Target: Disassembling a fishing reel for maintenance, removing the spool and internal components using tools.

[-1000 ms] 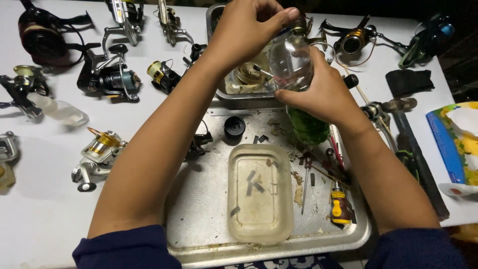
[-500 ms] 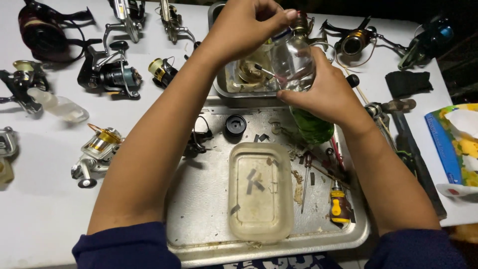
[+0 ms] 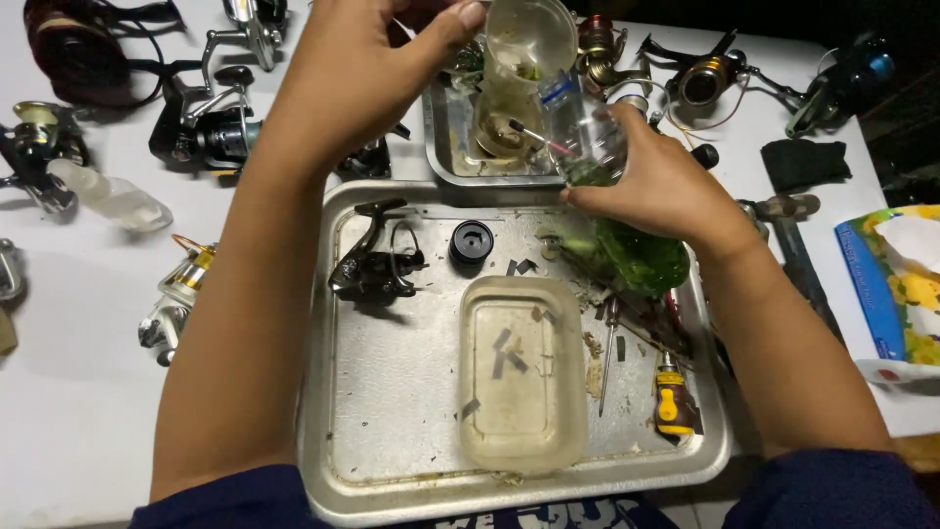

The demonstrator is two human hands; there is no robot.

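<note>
While the left hand [image 3: 362, 73] pinched a small clear cup [image 3: 530, 39] by its rim above the small metal tray [image 3: 438, 147], the right hand [image 3: 666, 191] wrapped its grip around a tilted clear plastic bottle [image 3: 587, 132], just under the cup, over the large tray [image 3: 392, 392] on the tabletop [image 3: 69, 392].

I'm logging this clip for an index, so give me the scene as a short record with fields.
left hand: holds a clear cup, tilted over the small tray
right hand: grips a clear plastic bottle
large tray: holds a plastic container, black reel part, black cap, screwdriver
table: fishing reels, tissue box
</note>
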